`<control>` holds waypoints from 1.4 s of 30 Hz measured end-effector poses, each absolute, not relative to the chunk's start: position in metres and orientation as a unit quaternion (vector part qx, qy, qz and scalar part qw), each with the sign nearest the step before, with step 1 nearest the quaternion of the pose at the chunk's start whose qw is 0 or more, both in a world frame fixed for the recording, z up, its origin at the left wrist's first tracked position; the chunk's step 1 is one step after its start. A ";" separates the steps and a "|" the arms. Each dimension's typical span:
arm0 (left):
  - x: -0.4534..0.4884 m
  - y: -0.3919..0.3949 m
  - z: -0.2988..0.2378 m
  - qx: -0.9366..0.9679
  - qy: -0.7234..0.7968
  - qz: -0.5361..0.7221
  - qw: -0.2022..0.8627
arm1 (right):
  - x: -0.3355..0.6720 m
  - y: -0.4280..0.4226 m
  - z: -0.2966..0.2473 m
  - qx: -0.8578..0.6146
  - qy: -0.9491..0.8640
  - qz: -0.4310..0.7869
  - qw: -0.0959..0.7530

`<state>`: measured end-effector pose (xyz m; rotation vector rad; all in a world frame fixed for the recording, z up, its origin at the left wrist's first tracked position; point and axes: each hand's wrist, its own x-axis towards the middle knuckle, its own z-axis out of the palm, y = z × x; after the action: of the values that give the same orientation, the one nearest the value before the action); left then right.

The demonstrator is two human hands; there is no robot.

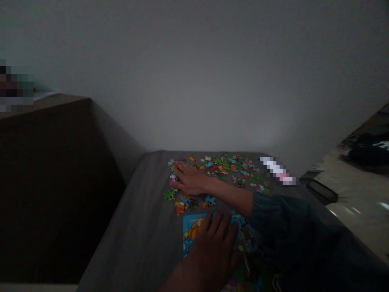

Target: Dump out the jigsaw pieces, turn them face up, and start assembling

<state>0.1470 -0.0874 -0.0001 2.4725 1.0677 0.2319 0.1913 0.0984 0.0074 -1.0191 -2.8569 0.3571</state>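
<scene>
My right hand reaches leftward over the loose jigsaw pieces, palm down with its fingers spread. Its fingertips are at a few pieces on the left edge of the scatter, and nothing is visibly gripped. A green puzzle piece and an orange puzzle piece lie just below this hand. Nearer to me, my left hand rests flat on a colourful puzzle picture with a blue border, fingers apart. My hands and right sleeve cover much of that picture.
A grey cloth covers the table, which stands against a pale wall. To the left is a dark cabinet. A blurred-out white and pink item lies at the table's right edge. The light is dim.
</scene>
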 end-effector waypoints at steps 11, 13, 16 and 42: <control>0.148 -0.083 0.006 0.901 0.381 0.068 0.195 | 0.150 0.084 -0.011 -0.318 -0.940 0.080 0.099; 0.147 -0.083 0.006 0.900 0.383 0.070 0.196 | 0.151 0.079 -0.013 -0.294 -0.947 0.074 0.105; 0.146 -0.083 0.004 0.899 0.387 0.075 0.193 | 0.156 0.074 -0.015 -0.278 -0.953 0.064 0.097; 0.144 -0.083 0.002 0.901 0.385 0.058 0.192 | 0.187 0.075 0.034 -0.330 -0.926 0.159 0.093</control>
<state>0.1437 -0.0833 0.0023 2.5284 1.0818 0.1617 0.1865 0.0747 0.0342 -0.9800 -2.7478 0.4707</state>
